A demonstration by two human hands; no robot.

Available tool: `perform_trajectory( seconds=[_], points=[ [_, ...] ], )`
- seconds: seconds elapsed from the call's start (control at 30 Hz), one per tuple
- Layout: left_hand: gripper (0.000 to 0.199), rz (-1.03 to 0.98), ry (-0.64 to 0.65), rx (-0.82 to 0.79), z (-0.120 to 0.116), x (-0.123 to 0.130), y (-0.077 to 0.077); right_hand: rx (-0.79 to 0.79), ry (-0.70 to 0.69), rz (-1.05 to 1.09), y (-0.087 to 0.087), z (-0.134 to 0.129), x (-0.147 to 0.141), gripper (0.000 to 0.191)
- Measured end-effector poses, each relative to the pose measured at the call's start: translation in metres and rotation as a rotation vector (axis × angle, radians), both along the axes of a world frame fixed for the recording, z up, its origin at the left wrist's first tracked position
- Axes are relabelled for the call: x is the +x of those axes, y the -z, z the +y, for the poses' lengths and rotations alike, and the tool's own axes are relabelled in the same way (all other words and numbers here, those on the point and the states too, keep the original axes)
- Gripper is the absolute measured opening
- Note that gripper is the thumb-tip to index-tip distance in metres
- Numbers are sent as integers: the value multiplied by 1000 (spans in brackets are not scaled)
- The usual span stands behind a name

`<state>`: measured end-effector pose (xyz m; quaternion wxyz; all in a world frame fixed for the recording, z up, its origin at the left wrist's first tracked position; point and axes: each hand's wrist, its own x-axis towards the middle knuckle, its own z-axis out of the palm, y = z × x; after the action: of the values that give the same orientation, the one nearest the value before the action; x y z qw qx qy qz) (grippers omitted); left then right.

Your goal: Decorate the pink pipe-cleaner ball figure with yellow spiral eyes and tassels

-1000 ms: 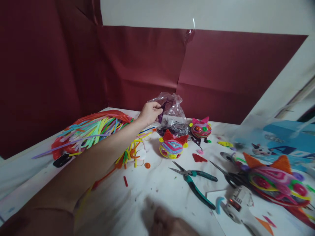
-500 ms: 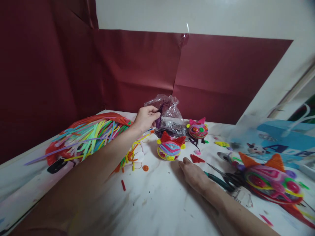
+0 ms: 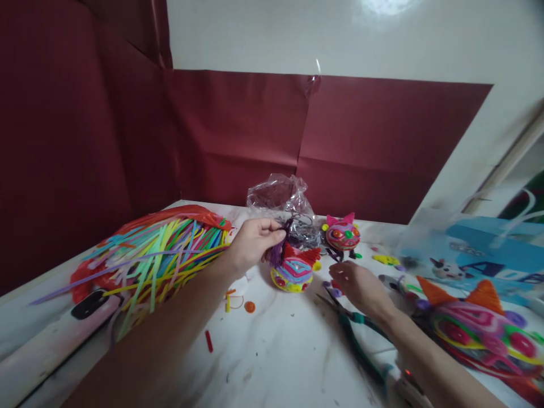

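Note:
My left hand (image 3: 257,241) pinches a purple tassel (image 3: 278,253) by its top. The tassel hangs at the left ear of a round animal face (image 3: 293,275) made of yellow, pink and blue pipe cleaners with red ears, hiding part of it. I cannot tell whether they touch. My right hand (image 3: 361,286) is low over the table to the right of that face, fingers bent downward and partly hidden. Below its fingertips lie small purple pieces (image 3: 335,290). Pliers with dark green handles (image 3: 357,343) lie under and in front of this hand.
Bundled colourful pipe cleaners (image 3: 170,243) and a phone (image 3: 59,340) lie left. At the back are a clear plastic bag (image 3: 276,192) and a smaller pink-eared face (image 3: 342,232). An orange-eared face (image 3: 484,328) and a blue bag (image 3: 488,243) stand right.
My left hand has brought the purple tassel from the plastic bag toward the red-eared face. My right hand has moved right, and the pliers now lie farther left and nearer me.

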<state>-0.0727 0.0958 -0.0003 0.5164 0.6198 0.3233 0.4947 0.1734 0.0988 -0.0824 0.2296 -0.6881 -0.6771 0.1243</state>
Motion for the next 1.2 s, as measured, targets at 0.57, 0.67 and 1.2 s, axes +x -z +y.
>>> perform_trajectory(
  seconds=[0.57,0.67,1.2],
  points=[
    [28,91,237,-265,-54,24,40,-225,-376,913,-24,-83,-63,46],
    [27,88,225,-270,-54,24,42,-262,-401,902,-25,-83,-61,46],
    [18,170,174,-220,-44,15,31,-10,-176,1344,-28,-73,-45,29]
  ],
)
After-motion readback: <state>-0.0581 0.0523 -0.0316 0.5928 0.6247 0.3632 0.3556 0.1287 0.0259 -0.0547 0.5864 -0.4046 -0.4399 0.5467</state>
